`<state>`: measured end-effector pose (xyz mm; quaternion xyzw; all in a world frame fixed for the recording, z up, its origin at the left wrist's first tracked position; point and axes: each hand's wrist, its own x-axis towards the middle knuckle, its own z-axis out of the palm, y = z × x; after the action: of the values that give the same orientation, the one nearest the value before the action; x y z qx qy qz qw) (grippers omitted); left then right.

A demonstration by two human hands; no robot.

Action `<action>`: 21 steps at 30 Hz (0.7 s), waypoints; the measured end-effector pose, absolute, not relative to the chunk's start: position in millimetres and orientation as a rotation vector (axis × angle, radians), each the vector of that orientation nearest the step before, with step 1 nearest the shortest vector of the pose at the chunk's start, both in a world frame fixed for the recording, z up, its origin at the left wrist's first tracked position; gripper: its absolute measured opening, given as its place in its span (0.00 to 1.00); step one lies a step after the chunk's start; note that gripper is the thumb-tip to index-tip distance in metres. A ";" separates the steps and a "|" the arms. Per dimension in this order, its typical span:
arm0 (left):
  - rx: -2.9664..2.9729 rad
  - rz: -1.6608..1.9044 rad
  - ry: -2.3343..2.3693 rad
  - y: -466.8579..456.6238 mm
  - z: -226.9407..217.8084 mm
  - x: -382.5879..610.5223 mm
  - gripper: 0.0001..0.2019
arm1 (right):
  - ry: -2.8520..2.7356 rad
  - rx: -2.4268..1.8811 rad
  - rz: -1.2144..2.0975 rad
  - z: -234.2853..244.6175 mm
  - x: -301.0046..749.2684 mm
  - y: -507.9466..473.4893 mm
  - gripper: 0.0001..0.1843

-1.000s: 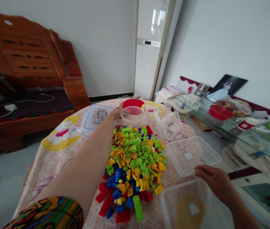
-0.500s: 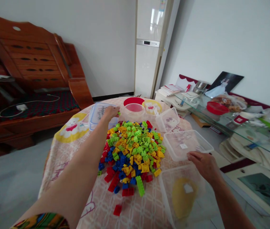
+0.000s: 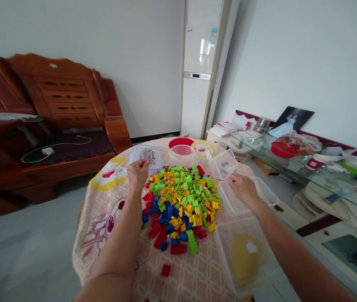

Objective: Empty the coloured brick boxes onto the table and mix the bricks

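My left hand (image 3: 138,171) is closed, fingers curled, at the near-left edge of a clear plastic box with a blue rim (image 3: 134,156) and dark lettering. Whatever it may hold is hidden. My right hand (image 3: 244,188) has its fingertips pinched together above the left side of a clear rectangular container (image 3: 229,205); I cannot make out anything in them. Between the hands lies a big heap of toy building blocks (image 3: 181,197): green and yellow on top, blue and red at the near-left side. One red block (image 3: 166,270) lies apart in front.
Behind the heap stand a round clear tub (image 3: 182,156) and a red bowl (image 3: 178,141). A small tilted clear container (image 3: 224,164) and a larger one (image 3: 248,256) are on the right. A patterned cloth (image 3: 103,235) covers the table. A glass-topped cabinet (image 3: 292,167) stands beyond.
My left hand has drawn back toward me from over the blue-rimmed box; the green block at its fingertips no longer shows. My right hand has moved forward and left. The view has shifted.
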<state>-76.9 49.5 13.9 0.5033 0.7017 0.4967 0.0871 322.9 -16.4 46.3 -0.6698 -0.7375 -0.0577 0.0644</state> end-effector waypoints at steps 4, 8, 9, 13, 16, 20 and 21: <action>1.433 1.584 2.106 44.4 2.1 -83.2 0.16 | -2.230 -2.163 -0.126 33.8 297.0 36.7 0.16; 1.391 1.678 2.154 45.5 -1.7 -92.8 0.17 | -2.218 -2.239 -0.062 24.0 293.2 66.1 0.15; 1.375 1.695 2.164 46.1 -2.7 -95.3 0.18 | -2.205 -2.243 -0.087 24.5 295.9 69.4 0.15; 1.344 1.728 2.162 49.1 -8.4 -101.9 0.18 | -2.125 -2.266 -0.249 35.0 314.0 75.4 0.16; 1.365 1.743 2.134 51.3 -10.9 -99.8 0.18 | -2.139 -2.338 -0.334 39.8 326.0 79.3 0.17; 1.440 1.731 2.093 51.6 -9.7 -88.8 0.17 | -2.236 -2.388 -0.377 31.3 330.9 85.1 0.19; 1.456 1.726 2.084 51.2 -9.2 -85.8 0.17 | -2.252 -2.386 -0.380 28.1 329.8 86.4 0.19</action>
<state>-85.8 51.2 -9.2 0.4736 0.6779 0.5612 0.0344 329.8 86.4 28.1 -0.7200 -0.6796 -0.1148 -0.0803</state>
